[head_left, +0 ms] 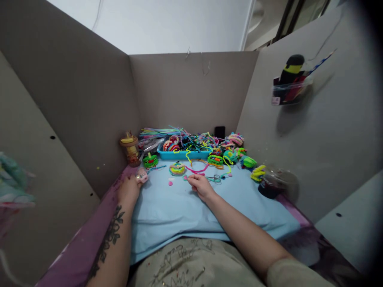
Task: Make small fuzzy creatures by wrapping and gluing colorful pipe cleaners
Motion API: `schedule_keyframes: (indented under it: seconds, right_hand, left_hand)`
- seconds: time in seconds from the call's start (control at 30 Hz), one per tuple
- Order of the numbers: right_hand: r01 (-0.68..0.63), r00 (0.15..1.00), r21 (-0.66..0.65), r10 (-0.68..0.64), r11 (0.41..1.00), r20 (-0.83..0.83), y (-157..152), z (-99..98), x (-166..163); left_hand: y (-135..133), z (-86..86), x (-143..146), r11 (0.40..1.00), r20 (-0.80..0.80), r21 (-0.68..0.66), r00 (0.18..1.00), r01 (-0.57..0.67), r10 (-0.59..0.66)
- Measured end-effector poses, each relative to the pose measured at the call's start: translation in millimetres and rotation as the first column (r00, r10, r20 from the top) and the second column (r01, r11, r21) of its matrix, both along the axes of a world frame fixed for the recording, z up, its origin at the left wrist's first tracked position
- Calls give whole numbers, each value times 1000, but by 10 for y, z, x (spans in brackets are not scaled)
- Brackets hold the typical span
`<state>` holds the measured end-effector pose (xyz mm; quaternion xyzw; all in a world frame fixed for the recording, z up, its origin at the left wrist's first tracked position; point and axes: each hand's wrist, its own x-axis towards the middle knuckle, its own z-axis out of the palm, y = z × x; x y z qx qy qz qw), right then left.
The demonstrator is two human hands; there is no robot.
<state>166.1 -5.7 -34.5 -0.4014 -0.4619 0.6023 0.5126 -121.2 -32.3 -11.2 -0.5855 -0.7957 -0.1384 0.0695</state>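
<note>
My left hand (129, 187) rests at the left edge of a light blue cloth (167, 215), its fingers closed around a small pink and white object (142, 175) that I cannot name. My right hand (201, 185) lies on the cloth with fingers curled, pinching a small pink piece (186, 178) at its fingertips. A round multicoloured pipe-cleaner piece (177, 168) sits just beyond both hands. A pink pipe cleaner (199, 171) and small scissors (216, 179) lie by my right hand.
A blue tray (183, 155) heaped with pipe cleaners stands at the back, with green and pink fuzzy figures around it. A yellow spool (130, 148) stands back left, a dark lidded jar (273, 184) at the right. Grey cardboard walls enclose three sides; a clear holder (289, 90) hangs on the right wall.
</note>
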Motion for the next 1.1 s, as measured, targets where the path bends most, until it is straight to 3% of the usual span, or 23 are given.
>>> schedule_keyframes:
  seconds: [0.1,0.17,0.23,0.3,0.43,0.6,0.8,0.9,1.0,1.1]
  right_hand:
    - [-1,1000,30,0,1000,30,-6,-18,-13]
    - [7,999,55,-10,998,52,12,-26,-23]
    - [56,996,48,-59,997,68,61,-17,-36]
    - [125,990,15,-126,992,68,145,7,-60]
    - [175,984,5,-175,985,29,367,40,-154]
    - [194,981,2,-194,981,18,573,-34,-292]
    - [141,990,19,-141,990,-24,677,-53,-300]
    - [114,993,80,-117,990,31,682,-15,-220]
    - [96,975,212,-134,973,176,638,9,-120]
    - [12,914,334,-145,943,378,578,7,-68]
  left_hand:
    - [-89,13,-56,993,-69,10,991,-116,117]
    - [-92,21,9,991,-75,82,990,-110,116]
    - [-20,25,143,988,-65,153,998,-4,14]
    - [143,18,311,968,-17,178,984,177,-177]
    - [640,-38,628,851,169,230,842,472,-513]
    - [1076,-104,781,795,315,106,738,597,-596]
    - [1003,-129,630,752,418,63,666,657,-617]
    - [900,-142,555,787,455,134,668,602,-589]
    - [821,-142,553,837,473,257,693,482,-544]
    - [759,-152,626,829,476,360,679,429,-558]
